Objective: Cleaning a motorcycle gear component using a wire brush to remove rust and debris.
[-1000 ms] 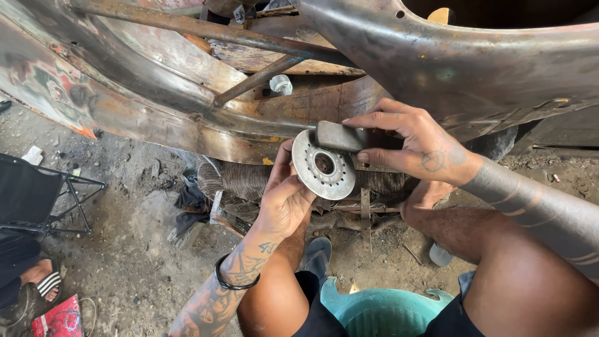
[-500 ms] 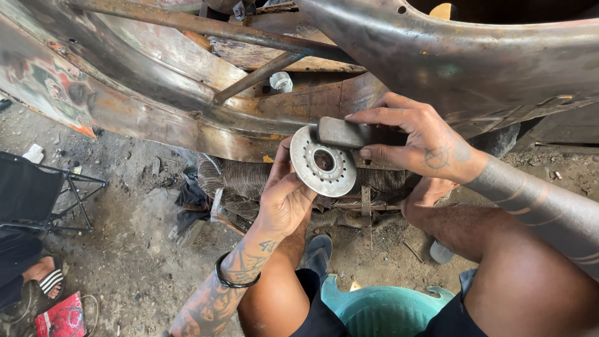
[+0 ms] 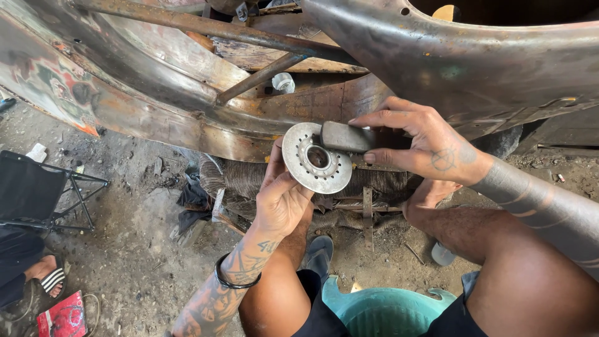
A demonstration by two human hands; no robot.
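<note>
Two hands at work: my left hand [image 3: 284, 203] pinches the perforated metal disc [image 3: 315, 158] by its lower edge. My right hand [image 3: 421, 145] wraps closed around a grey metal bar [image 3: 349, 136] touching the disc's face.

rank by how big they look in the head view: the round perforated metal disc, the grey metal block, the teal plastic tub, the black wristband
1. Teal plastic tub, though the frame cuts it off and it sits nearer the camera.
2. Round perforated metal disc, held by the left hand.
3. Grey metal block, partly hidden under the right hand.
4. Black wristband.
</note>
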